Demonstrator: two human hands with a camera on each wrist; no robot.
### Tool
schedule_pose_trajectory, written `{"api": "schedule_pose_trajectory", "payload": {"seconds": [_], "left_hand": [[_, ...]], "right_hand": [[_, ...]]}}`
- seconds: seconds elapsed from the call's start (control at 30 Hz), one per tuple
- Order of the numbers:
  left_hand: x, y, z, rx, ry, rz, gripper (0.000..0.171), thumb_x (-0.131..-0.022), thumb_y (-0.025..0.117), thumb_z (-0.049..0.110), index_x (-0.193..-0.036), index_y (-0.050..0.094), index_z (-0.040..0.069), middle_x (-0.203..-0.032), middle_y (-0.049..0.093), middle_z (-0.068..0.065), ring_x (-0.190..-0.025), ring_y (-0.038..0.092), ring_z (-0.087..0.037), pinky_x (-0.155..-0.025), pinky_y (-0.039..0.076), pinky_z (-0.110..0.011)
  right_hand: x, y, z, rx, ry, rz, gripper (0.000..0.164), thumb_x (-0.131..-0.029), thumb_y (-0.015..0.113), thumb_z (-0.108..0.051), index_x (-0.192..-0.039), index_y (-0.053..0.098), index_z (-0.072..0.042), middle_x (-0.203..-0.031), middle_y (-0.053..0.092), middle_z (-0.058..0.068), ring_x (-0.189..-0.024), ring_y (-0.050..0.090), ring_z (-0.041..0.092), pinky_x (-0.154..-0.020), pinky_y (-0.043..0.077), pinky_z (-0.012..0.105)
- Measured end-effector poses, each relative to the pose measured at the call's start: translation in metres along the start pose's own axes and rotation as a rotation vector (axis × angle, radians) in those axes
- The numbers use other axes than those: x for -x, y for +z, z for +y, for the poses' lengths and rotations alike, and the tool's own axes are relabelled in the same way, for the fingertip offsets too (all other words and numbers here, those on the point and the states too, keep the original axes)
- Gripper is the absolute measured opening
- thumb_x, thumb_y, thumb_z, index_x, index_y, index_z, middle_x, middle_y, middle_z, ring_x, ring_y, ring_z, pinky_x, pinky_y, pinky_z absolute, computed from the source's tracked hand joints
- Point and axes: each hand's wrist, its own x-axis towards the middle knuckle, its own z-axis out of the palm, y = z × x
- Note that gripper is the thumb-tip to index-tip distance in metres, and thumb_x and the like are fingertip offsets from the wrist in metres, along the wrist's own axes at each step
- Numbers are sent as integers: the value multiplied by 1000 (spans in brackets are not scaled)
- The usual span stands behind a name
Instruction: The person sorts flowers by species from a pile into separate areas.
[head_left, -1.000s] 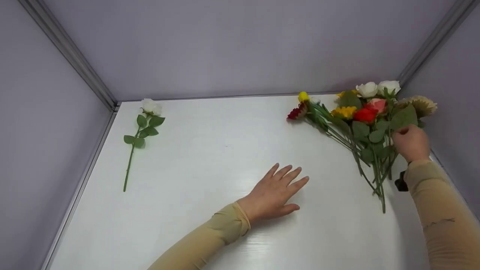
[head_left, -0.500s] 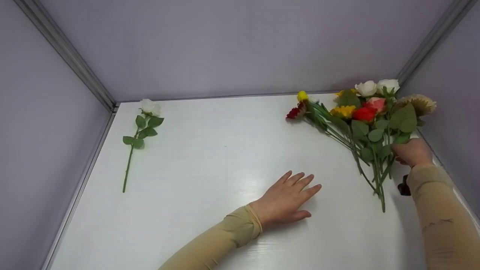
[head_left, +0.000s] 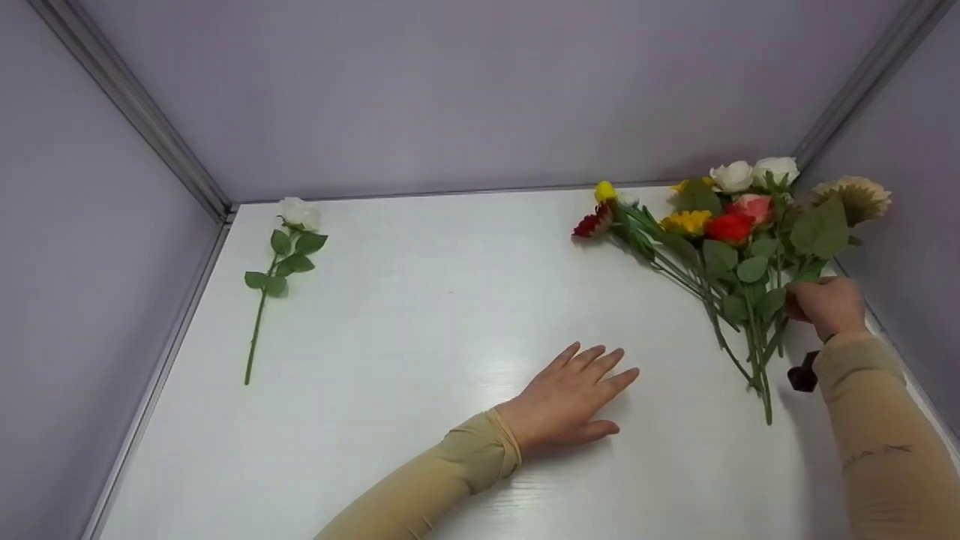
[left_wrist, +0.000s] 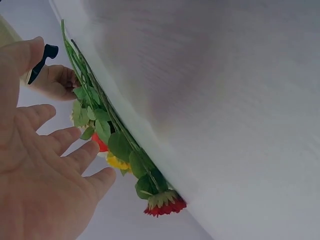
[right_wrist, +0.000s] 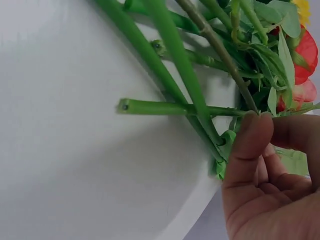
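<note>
Head view: left hand point(head_left: 564, 410) spreads its fingers point(head_left: 619, 381) (palm down).

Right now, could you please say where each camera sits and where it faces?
Head: on the head, facing forward and down at the table, lone white rose and flower pile; left hand, right hand and sleeves show.
Left wrist: on that wrist, facing past the spread left hand toward the pile; the right hand shows beyond.
Right wrist: on that wrist, facing the flower stems; only the right hand, pinching there, shows.
Shared: head and left wrist both show both hands and the dark red flower.
</note>
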Motion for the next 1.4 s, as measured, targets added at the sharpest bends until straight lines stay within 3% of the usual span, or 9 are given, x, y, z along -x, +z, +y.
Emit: {"api": "schedule_pose_trajectory", "payload": {"seconds": [0.13, 0.33, 0.37, 0.53, 0.6, 0.8, 1.03, 1.27, 1.4], "left_hand": [[0, -1, -1, 6, 2, -2, 78, -101, 54, 60, -164, 25, 26, -168, 25, -3, -153, 25, -23, -124, 16, -45], [0, 0, -3, 25, -9, 8, 76, -101, 53, 60, -164, 26, 25, -167, 26, -4, -153, 25, -23, -124, 18, -45], [0, -1, -4, 33, -14, 11, 76, -101, 53, 59, -164, 26, 25, -167, 27, -4, -152, 26, -23, -124, 18, -45], [2, -3, -8, 105, -73, 34, 71, -103, 53, 56, -162, 31, 22, -166, 31, -4, -151, 28, -23, -124, 20, -43], [4, -3, -11, 164, -115, 50, 67, -104, 53, 52, -161, 35, 21, -164, 34, -4, -150, 31, -23, -123, 22, -41], [11, -8, -22, 447, -284, 147, 52, -105, 57, 38, -151, 51, 15, -154, 49, -2, -142, 44, -18, -116, 35, -33], [18, -13, -41, 930, -518, 260, 41, -105, 60, 31, -142, 61, 12, -136, 64, 0, -119, 63, -15, -98, 51, -31], [25, -8, -59, 1307, -603, 345, 41, -103, 65, 27, -135, 64, 2, -116, 70, -4, -104, 69, -17, -88, 57, -32], [27, -5, -63, 1436, -629, 387, 32, -100, 69, 21, -125, 69, 0, -106, 71, -8, -95, 71, -23, -84, 60, -38]], "right_hand": [[3, -1, -7, -27, -48, 46, 48, -102, 50, -30, -130, 57, 8, -75, 69, -11, -73, 71, 8, -71, 55, 24], [6, -1, -28, 6, -156, 173, 29, -100, 51, -26, -103, 65, 0, -77, 65, -6, -66, 65, 9, -59, 52, 26], [7, 0, -33, 9, -173, 178, 29, -100, 51, -26, -101, 63, 0, -88, 69, 1, -67, 64, 9, -59, 53, 27], [15, 20, -56, 41, -253, 166, 42, -102, 53, -35, -116, 65, 2, -113, 63, 19, -73, 65, 11, -64, 55, 24], [19, 33, -65, 23, -278, 128, 46, -102, 56, -39, -120, 65, 2, -104, 65, 16, -75, 66, 13, -66, 56, 25], [36, 86, -96, -100, -324, -50, 45, -101, 65, -40, -122, 66, 0, -93, 69, 6, -79, 65, 19, -69, 57, 30], [62, 162, -132, -240, -381, -238, 42, -100, 68, -34, -122, 66, 2, -109, 67, 22, -90, 66, 25, -75, 58, 30], [82, 219, -153, -409, -390, -377, 37, -99, 71, -30, -118, 68, 2, -103, 67, 18, -89, 67, 25, -82, 60, 35], [86, 236, -158, -486, -363, -435, 32, -100, 71, -24, -117, 67, 3, -101, 68, 16, -88, 68, 22, -84, 60, 34]]}}
